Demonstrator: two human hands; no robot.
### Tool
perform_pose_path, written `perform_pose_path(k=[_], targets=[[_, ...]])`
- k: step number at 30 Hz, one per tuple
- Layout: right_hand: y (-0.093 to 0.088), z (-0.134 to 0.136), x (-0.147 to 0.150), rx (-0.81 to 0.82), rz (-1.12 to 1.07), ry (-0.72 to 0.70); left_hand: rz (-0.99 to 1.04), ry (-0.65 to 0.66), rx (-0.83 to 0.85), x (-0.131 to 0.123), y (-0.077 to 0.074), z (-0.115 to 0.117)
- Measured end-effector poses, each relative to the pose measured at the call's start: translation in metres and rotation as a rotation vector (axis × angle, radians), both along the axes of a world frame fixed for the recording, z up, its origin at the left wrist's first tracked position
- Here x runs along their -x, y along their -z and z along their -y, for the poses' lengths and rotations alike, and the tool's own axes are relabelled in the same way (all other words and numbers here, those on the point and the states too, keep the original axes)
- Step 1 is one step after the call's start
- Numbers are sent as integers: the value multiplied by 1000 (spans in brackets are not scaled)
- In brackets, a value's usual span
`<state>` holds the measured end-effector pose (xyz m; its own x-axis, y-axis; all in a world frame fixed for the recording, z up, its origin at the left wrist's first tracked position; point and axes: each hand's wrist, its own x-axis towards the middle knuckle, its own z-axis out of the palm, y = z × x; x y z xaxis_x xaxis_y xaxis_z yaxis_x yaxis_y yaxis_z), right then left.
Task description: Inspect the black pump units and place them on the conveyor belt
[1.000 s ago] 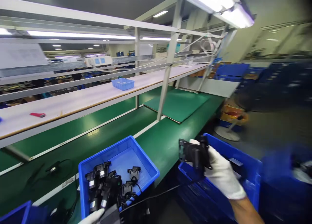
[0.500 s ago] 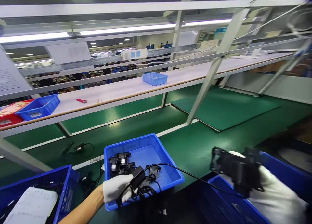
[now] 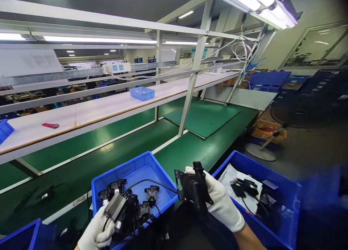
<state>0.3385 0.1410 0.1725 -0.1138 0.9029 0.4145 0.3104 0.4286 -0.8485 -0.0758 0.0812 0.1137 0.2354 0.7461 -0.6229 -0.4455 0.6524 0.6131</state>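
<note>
Looking down at the green counter (image 3: 190, 148), long white shelf (image 3: 108, 105) running above its far side. Two blue bins at the near edge: right bin (image 3: 282, 192) holds a paper sheet (image 3: 231, 173) and a few black parts, centre bin (image 3: 136, 166) holds a cluster of black parts (image 3: 146, 195) along its near side. Small blue tray (image 3: 142, 93) sits mid-shelf, well apart from everything else.

Both hands are in white gloves. Right hand (image 3: 220, 203) is between the two bins, grip closed around a black housing (image 3: 193, 186), whose bracket end points left and sits over the centre bin's right rim. Left hand (image 3: 96, 233) is at the centre bin's near-left corner, grip closed on a black box (image 3: 115, 205), tilted, held above the parts in the bin. Black cable (image 3: 146, 181) arcs over the centre bin from the box towards the housing. Can't tell if it's plugged in at the housing end. Red tool (image 3: 50, 125) lies flat on the shelf, far left.
</note>
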Motion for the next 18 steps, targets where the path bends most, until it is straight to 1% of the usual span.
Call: perform_pose_path(k=[1, 3, 7, 9, 12, 14, 16, 18], targets=[[1, 1, 2, 12, -2, -10, -13, -18, -26, 2, 1, 1], [3, 2, 7, 18, 10, -33, -21, -6, -48, 2, -1, 5], [1, 4, 13, 27, 41, -74, -63, -26, -6, -6, -5, 14], [-3, 6, 17, 29, 40, -97, -92, -72, -9, -9, 0, 17], [-7, 6, 21, 43, 18, -149, -99, -163, -5, -7, 11, 19], [-9, 6, 24, 45, 14, -159, -92, -198, 8, -5, 15, 19], [-10, 5, 27, 46, 15, -141, -97, -205, 14, -5, 14, 19], [-10, 4, 30, 56, 7, -131, -141, -225, 23, -7, 10, 19]])
